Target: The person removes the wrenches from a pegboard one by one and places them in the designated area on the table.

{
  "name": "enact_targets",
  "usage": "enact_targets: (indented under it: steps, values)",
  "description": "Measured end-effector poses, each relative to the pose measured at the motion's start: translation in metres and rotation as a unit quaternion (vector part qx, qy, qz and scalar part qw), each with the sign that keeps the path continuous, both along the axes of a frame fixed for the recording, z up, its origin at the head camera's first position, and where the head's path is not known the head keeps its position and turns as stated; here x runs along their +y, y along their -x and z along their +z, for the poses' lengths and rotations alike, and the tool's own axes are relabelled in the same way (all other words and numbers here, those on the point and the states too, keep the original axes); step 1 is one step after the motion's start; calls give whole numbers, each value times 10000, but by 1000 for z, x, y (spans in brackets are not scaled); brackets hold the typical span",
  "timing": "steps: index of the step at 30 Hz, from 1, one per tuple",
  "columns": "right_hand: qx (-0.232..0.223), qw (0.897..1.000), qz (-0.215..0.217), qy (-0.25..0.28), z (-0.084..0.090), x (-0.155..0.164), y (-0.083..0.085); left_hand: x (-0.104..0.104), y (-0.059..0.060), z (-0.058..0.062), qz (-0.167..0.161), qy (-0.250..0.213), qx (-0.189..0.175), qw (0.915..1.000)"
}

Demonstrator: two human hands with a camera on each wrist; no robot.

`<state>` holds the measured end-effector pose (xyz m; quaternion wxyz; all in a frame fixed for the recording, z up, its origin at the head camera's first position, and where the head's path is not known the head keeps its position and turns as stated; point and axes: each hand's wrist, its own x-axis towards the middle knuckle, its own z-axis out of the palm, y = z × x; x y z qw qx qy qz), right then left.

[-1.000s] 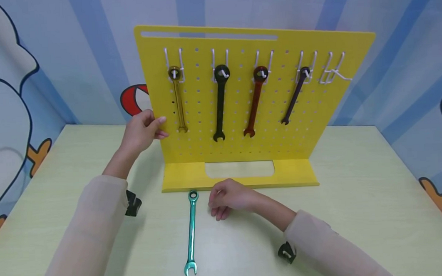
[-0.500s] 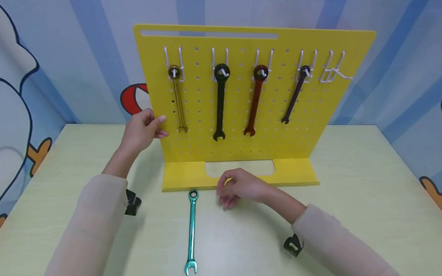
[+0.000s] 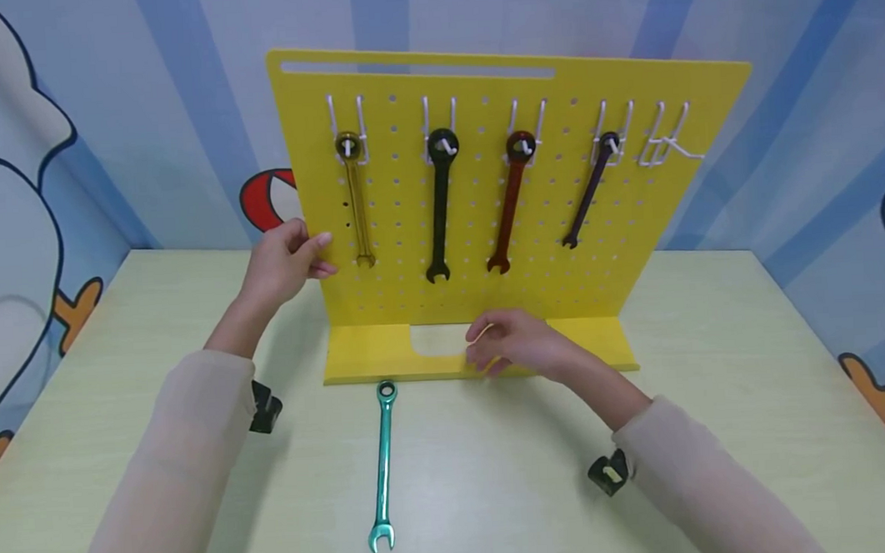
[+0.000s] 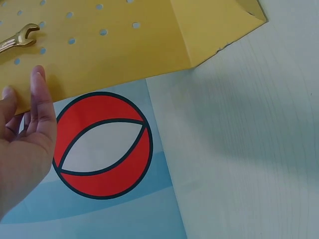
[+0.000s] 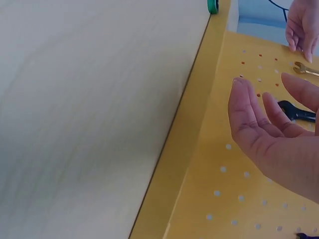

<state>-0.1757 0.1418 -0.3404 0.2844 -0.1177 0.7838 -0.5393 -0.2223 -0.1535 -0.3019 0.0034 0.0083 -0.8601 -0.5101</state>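
My left hand (image 3: 280, 262) pinches the left edge of a yellow pegboard (image 3: 414, 303), thumb in front; its other fingers are partly hidden behind the edge. My right hand (image 3: 517, 342) is in front of the board's base, fingers loosely bent and apart, holding nothing in the right wrist view. On the board hang a gold wrench (image 3: 358, 206), a black wrench (image 3: 441, 210), a red wrench (image 3: 510, 210) and a purple wrench (image 3: 590, 193), each by its ring end on a white hook. A green wrench (image 3: 383, 467) lies on the table, ring end near the base.
A white hook (image 3: 661, 144) at the board's right end carries no wrench. The board's base (image 3: 367, 356) has a rectangular cutout and stands on a pale wooden table (image 3: 717, 362). A blue cartoon-printed backdrop (image 3: 156, 116) rises behind and at both sides.
My right hand has moved right and farther forward, from beside the green wrench to over the board's base, and its fingers have spread a little. The left hand keeps its grip on the edge.
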Motion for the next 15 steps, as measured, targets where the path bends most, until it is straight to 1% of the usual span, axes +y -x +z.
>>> enact_targets:
  steps: [4,9,15]
  values:
    - [58,10000,-65,12,4,9,4,0,1,-1,-17,-20,39,10000]
    - [119,9996,-248,-47,10,20,9,-1,2,-3,-41,17,88,10000]
    - [326,9985,-431,-98,25,35,11,-1,2,-3,-35,37,69,10000]
